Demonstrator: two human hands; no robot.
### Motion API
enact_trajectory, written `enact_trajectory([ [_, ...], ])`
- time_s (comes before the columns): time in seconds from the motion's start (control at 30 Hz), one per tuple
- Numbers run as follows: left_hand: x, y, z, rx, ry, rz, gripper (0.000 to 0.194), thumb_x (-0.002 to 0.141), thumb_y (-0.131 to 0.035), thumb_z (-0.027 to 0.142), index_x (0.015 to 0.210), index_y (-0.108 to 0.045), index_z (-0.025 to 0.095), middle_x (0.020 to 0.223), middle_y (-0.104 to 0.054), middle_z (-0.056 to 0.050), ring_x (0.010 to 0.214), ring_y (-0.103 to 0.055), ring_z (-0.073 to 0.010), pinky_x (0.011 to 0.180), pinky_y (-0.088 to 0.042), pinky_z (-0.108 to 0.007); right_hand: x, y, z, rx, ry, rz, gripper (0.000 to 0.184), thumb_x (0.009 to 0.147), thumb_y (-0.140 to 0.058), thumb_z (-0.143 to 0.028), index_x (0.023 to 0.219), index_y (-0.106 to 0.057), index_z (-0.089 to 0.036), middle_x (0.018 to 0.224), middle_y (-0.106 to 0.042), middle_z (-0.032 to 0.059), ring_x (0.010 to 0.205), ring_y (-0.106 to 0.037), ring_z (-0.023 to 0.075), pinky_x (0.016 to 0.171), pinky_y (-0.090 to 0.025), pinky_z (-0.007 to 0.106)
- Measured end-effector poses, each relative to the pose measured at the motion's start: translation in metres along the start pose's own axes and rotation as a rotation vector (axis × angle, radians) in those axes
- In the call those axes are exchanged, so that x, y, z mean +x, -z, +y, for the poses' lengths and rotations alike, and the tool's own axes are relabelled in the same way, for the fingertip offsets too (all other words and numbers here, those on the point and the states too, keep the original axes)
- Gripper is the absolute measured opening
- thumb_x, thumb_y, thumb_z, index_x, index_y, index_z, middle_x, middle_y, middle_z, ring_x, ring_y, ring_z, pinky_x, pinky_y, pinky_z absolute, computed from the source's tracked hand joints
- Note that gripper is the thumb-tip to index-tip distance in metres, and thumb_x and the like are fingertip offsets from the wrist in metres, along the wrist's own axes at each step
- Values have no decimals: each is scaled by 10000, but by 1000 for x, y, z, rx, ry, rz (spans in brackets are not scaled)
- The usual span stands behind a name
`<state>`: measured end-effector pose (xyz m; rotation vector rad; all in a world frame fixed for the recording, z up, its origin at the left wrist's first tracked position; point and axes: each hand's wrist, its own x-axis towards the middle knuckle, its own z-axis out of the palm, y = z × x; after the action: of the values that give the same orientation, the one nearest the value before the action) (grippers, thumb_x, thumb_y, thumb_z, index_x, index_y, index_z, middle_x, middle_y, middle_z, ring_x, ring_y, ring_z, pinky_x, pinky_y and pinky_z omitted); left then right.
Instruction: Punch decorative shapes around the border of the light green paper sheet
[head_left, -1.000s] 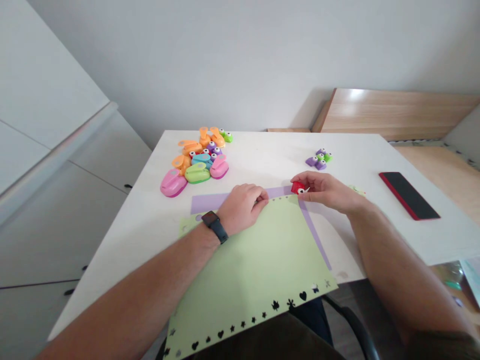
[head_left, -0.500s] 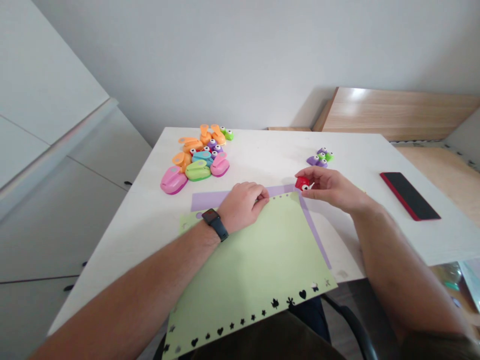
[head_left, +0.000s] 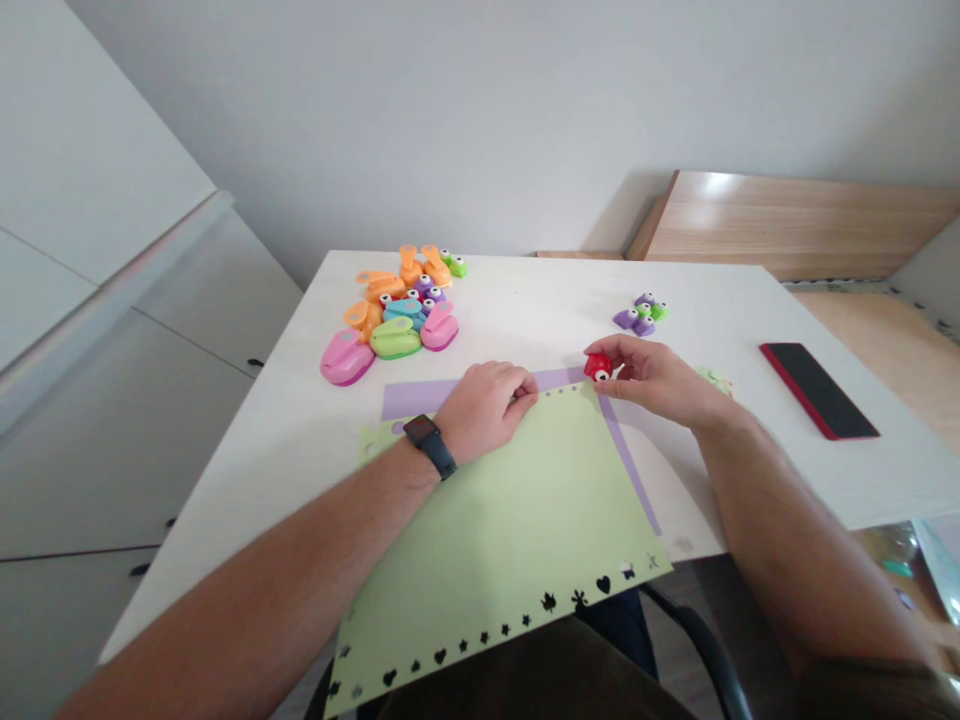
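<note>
Head view: red craft punch (head_left: pixel 598 367) in right hand (head_left: pixel 656 378), left hand (head_left: pixel 486 408) on green paper (head_left: pixel 510 520).

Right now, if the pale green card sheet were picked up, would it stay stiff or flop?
Probably semi-stiff: the pale green card sheet overhangs the white table near the person without visibly sagging. It likely weighs little, being thin. The row of punched shapes along its edge may make that edge tear or bend more easily.

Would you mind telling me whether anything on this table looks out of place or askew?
Yes: the pale green punched sheet lies turned at an angle across the lilac paper, and its near corner hangs past the edge of the table.
</note>
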<state>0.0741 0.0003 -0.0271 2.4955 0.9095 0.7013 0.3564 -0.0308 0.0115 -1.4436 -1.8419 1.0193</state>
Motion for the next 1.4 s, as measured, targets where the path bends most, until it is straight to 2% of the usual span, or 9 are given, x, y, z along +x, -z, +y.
enact_trajectory([
  [0.47, 0, 1, 1, 5, 1, 4, 122, 978, -567, 250, 938, -664, 188, 869, -694, -47, 842, -627, -208, 798, -457, -368, -1, -4, -8, -6, -27, -189, 398, 832, -759, -360, 1199, -664, -238, 999, -687, 39, 811, -599, 178, 757, -518, 342],
  [0.87, 0, 2, 1, 22, 4, -11, 121, 975, -571, 252, 946, -668, 187, 874, -699, -49, 851, -631, -213, 807, -454, -377, -1, -7, -11, -99, -21, -216, 346, 890, -677, -376, 1200, -659, -222, 964, -701, 41, 797, -610, 181, 738, -513, 332],
  [1.1, 0, 1, 1, 27, -3, -5, 112, 975, -570, 242, 952, -664, 185, 883, -699, -50, 854, -629, -212, 813, -457, -376, -1, -9, -12, -353, 58, -164, 389, 881, -682, -357, 1247, -661, -226, 1091, -706, 76, 886, -648, 221, 809, -521, 364],
  [1.4, 0, 2, 1, 26, -3, 2, 108, 973, -570, 232, 948, -665, 188, 885, -697, -52, 859, -628, -213, 812, -452, -372, -1, -7, -15, -364, 63, -188, 282, 875, -686, -357, 1127, -688, -231, 992, -713, 45, 834, -634, 203, 765, -493, 337],
])
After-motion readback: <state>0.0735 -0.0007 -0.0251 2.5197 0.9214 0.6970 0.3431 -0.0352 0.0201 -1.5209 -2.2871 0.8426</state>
